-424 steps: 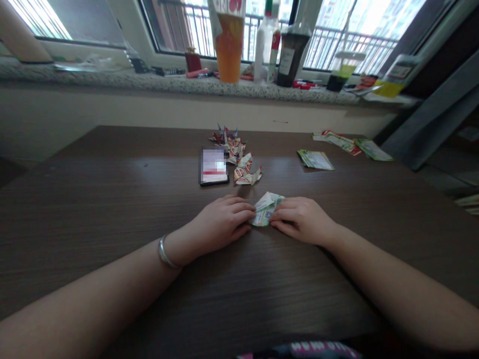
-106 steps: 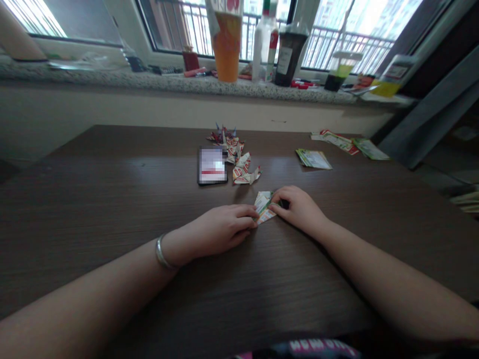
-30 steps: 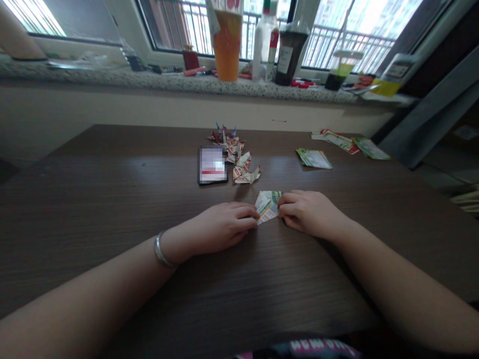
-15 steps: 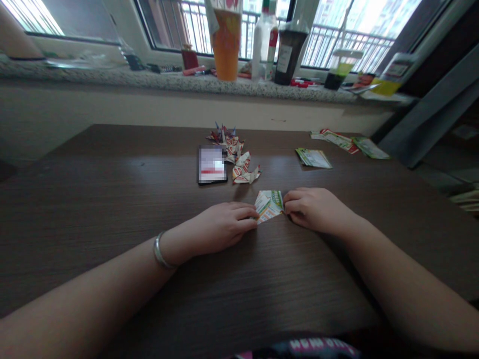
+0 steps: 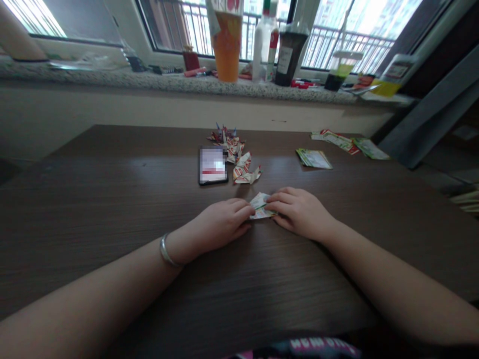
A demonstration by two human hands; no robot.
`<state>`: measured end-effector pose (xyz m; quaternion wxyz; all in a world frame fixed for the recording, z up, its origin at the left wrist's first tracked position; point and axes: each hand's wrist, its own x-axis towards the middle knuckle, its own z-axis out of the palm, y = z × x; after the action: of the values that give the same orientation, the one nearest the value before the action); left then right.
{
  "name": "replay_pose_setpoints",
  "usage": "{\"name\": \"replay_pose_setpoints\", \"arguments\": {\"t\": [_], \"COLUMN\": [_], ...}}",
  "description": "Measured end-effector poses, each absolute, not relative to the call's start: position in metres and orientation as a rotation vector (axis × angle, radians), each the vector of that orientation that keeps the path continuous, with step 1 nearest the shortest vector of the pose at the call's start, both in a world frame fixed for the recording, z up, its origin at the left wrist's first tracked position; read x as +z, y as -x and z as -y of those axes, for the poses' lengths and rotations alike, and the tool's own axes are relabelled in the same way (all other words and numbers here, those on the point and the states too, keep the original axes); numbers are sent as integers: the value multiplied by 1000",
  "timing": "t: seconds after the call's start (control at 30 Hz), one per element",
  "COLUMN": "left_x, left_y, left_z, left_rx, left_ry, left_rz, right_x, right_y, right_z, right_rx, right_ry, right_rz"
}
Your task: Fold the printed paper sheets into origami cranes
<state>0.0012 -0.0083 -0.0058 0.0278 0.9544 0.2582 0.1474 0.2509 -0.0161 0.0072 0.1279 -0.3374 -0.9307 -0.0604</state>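
Palms down, the left hand (image 5: 223,223) from eight o'clock and right hand (image 5: 302,212) from four, half-closed, grip folded printed paper (image 5: 259,202).

Free tabletop (image 5: 262,289) nearside, phone (image 5: 213,167) and folded papers (image 5: 244,170) beyond left fingers (image 5: 242,213)

Compared with 0.5 s ago, your right hand (image 5: 299,212) reaches farther left: its fingers now lie over the right part of the folded paper (image 5: 260,212) instead of beside its right edge. They stretch out more, too, no longer arched around a dark gap as they are 3.5 s ago. The paper's broad green-printed right end is now mostly hidden from you, and its near edge runs more level. Your left hand (image 5: 224,219) has its fingertips slightly farther left, while the silver bracelet (image 5: 163,248) sits slightly farther right.
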Motion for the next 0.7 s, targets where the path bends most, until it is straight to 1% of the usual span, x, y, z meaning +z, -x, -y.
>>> {"name": "replay_pose_setpoints", "arguments": {"t": [0.13,0.4,0.7], "left_x": [-6,6,9], "left_y": [-3,-12,-13], "left_z": [7,15,17], "left_rx": [527,750,744], "left_ry": [-2938,-3025,-3155], "left_rz": [-840,-983,-902], "right_x": [3,15,14], "right_y": [-244,-223,-221], "right_z": [17,32,35], "right_rx": [-178,-222,-126], "right_ry": [939,1007,960], "right_rz": [2630,2549,2581]}}
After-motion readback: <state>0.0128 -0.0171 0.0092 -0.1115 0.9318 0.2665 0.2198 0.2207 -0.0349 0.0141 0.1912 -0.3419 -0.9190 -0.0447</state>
